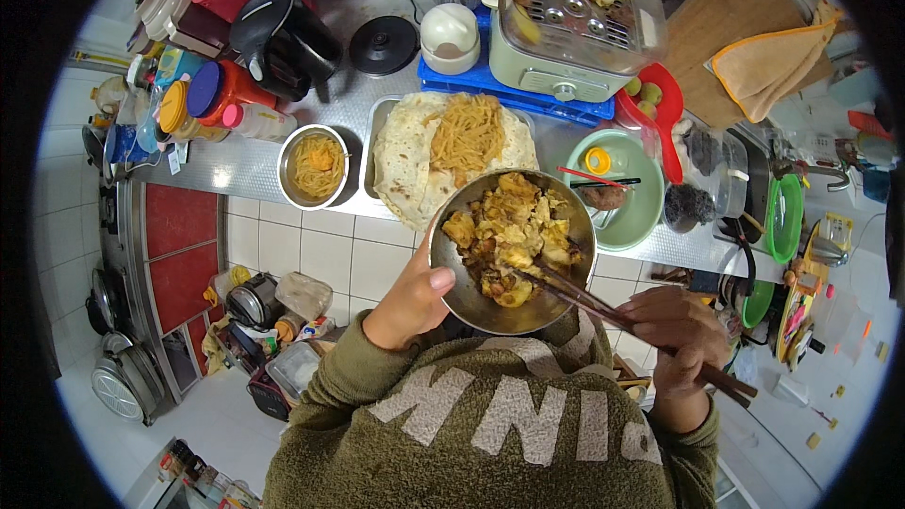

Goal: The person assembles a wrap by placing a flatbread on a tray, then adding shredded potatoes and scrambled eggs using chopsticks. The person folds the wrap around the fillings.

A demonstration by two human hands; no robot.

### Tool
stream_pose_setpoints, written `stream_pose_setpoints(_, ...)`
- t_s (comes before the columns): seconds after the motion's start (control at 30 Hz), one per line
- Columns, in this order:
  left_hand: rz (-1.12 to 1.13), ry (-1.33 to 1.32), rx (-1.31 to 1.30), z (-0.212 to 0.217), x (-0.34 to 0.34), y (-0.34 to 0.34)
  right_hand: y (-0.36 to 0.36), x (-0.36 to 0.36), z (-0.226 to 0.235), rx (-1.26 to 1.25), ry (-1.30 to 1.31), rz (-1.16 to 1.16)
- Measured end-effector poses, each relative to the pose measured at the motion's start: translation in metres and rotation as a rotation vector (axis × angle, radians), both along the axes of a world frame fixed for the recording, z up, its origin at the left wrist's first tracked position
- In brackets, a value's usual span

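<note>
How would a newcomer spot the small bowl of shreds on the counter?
On the metal counter, find the shred-topped flatbread lying over a tray. Just left of it, near the front edge, stands a small round bowl. Unlike the bigger bowl in the left hand, full of chunks, it holds yellow shreds.

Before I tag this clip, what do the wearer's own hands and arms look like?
Left hand and right hand: both bare, no gloves or cables visible. Left sleeve and right sleeve: long, olive green, fuzzy fleece-like fabric, matching the sweater, which has big pale letters across the front.
</note>
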State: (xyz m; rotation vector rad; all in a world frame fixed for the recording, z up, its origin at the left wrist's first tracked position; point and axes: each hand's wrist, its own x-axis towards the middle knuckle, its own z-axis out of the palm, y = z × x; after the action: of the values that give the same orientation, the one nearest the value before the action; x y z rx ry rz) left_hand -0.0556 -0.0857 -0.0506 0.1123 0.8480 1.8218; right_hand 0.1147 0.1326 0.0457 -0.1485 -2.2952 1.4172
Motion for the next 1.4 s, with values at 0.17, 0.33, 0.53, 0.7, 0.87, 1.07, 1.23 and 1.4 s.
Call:
stream_pose_setpoints(0.17,0.008,-0.081,0.013,-0.011,0.002,-0.006,0.007,0.011,0.001,-0.039,0.060,-0.163)
stream_pose_setpoints(0.33,0.028,-0.085,-0.019,-0.013,0.002,-0.007,0.006,0.016,-0.010,-0.096,0.011,-0.123)
stream_pose_setpoints(0.53,0.044,-0.158,-0.085,-0.064,0.009,-0.025,-0.011,0.006,-0.054,-0.192,-0.192,-0.161)
stream_pose_setpoints(0.7,0.093,-0.218,-0.134,-0.091,0.018,-0.042,-0.019,-0.007,-0.070,-0.257,-0.331,-0.144)
stream_pose_setpoints(0.87,0.148,-0.157,-0.181,-0.105,0.012,-0.049,-0.012,-0.025,-0.094,-0.300,-0.276,-0.257)
stream_pose_setpoints(1.07,0.240,-0.170,-0.221,-0.131,0.004,-0.057,0.016,-0.109,-0.175,-0.268,-0.306,-0.334)
stream_pose_setpoints(1.23,0.298,-0.163,-0.287,-0.133,0.004,-0.061,0.016,-0.157,-0.213,-0.267,-0.271,-0.266)
stream_pose_setpoints(1.4,0.343,-0.203,-0.227,-0.142,-0.004,-0.052,0.018,-0.154,-0.213,-0.234,-0.247,-0.273)
